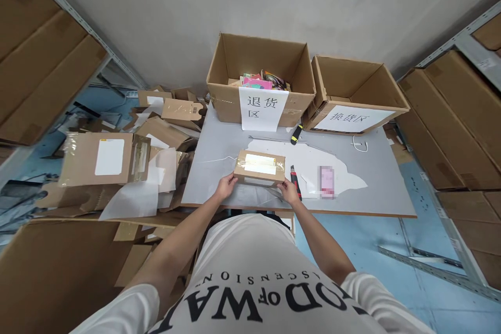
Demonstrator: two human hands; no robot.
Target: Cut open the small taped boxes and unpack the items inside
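A small taped cardboard parcel (260, 166) with a white label on top lies near the front edge of a grey table (219, 146). My left hand (226, 186) grips its near-left corner. My right hand (289, 191) grips its near-right corner. A red and black box cutter (295, 181) lies just right of my right hand. A pink blurred card (326, 181) rests on a white sheet further right.
Two open cartons stand at the table's back: one (261, 79) with a white sign holds colourful items, the other (354, 95) beside it on the right. A yellow-black cutter (296, 134) lies before them. Flattened boxes (129, 159) pile up left. Shelves with cartons flank both sides.
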